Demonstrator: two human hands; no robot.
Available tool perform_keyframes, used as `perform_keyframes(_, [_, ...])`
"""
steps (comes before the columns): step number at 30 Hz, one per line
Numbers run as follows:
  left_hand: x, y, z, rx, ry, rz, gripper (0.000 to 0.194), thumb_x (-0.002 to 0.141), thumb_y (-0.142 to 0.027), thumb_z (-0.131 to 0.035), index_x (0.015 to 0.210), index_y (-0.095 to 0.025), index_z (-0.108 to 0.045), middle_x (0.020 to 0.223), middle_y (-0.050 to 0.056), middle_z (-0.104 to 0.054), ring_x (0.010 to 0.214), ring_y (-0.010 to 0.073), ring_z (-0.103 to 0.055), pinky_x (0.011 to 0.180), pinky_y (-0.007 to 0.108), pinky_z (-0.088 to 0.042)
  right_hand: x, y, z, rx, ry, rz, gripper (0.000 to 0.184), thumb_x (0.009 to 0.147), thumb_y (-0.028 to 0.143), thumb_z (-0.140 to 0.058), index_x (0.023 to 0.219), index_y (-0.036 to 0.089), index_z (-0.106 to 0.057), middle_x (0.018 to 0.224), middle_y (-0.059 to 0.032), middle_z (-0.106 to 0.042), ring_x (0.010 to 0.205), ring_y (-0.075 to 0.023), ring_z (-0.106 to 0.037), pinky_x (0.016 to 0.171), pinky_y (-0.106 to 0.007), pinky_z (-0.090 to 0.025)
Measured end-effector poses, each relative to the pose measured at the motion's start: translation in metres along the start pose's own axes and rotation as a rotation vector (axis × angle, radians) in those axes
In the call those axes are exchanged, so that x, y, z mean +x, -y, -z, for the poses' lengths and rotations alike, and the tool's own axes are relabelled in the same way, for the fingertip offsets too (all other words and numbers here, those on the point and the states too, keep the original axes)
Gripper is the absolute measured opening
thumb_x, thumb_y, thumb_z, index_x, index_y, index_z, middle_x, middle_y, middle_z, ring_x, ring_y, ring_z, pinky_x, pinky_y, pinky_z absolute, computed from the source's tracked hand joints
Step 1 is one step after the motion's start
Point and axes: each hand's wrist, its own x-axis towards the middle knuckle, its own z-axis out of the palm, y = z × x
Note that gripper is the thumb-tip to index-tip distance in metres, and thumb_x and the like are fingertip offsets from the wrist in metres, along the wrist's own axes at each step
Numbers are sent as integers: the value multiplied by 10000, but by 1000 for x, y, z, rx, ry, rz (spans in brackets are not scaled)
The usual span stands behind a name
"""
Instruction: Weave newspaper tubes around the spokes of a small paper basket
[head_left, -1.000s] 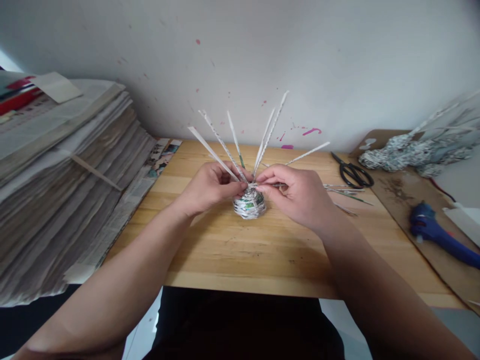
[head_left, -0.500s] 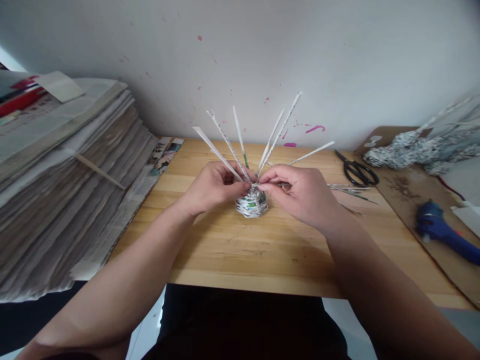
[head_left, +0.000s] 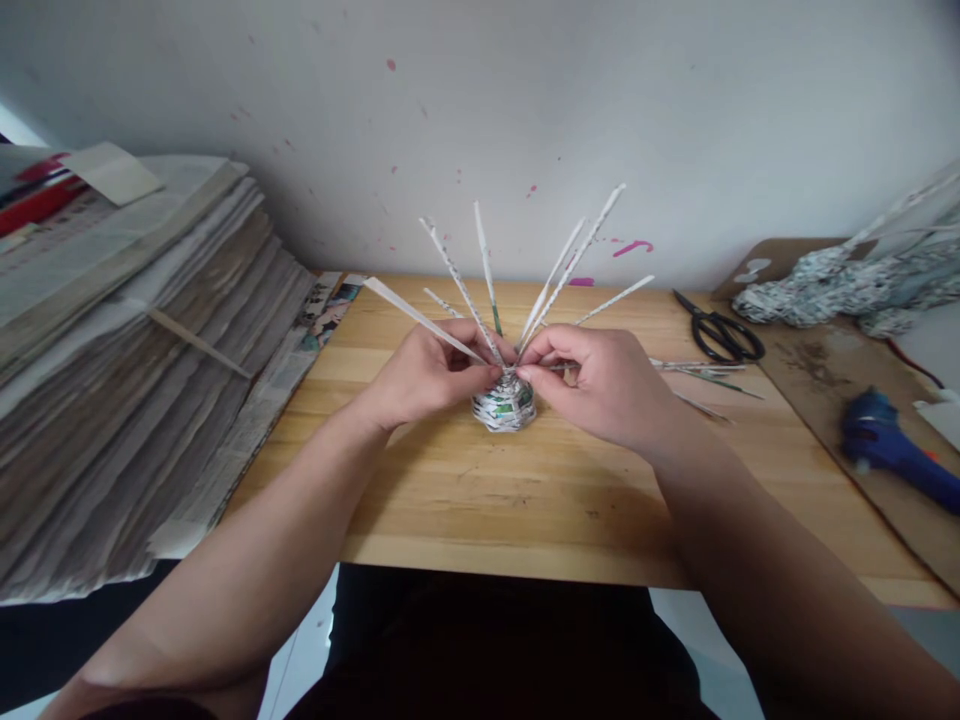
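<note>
A small woven paper basket (head_left: pixel 505 408) of rolled newspaper, white with green patches, rests on the table between my hands. Several rolled paper strips (head_left: pixel 574 260) stick up and fan outward from its narrow top. My left hand (head_left: pixel 442 370) is closed, thumb and fingers pinching the left side of the basket's top edge. On the other side my right hand (head_left: pixel 592 380) pinches at the same edge, apparently on a paper strip there. The fingertips nearly meet, and the exact spot they grip is partly hidden.
A tall stack of newspapers (head_left: pixel 150 400) stands on the left. Black scissors (head_left: pixel 720 335) and loose paper rolls (head_left: pixel 701 370) lie on the wooden table (head_left: pixel 487 520) to the right. Farther right, a blue glue gun (head_left: pixel 892 445) and woven paper pieces (head_left: pixel 810 290) rest on brown board.
Some upright strips have shifted; the leftmost leans lower and further left, while the tall ones tilt further right. Both hands keep their pinch at the basket's top.
</note>
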Motion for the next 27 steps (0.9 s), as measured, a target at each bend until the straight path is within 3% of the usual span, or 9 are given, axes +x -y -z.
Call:
perform_keyframes(15, [3,4,-7,33,-58,-20,222,659,-161,-803,868,-159,-728,718,8,-697,615,119,-605,580,230,-476,0,5,-6,-12,-30,-22,105,817,142,-686,757,228,-682,731,23,-757,642,-144,-674,657,-287,-477])
perform_keyframes(27, [3,5,-8,7,-25,-24,282,666,-171,-797,920,-166,-674,767,5,-694,652,120,-619,615,235,-484,0,2,-2,46,47,-70,98,818,138,-671,794,223,-714,762,11,-768,671,-160,-691,625,-291,-472])
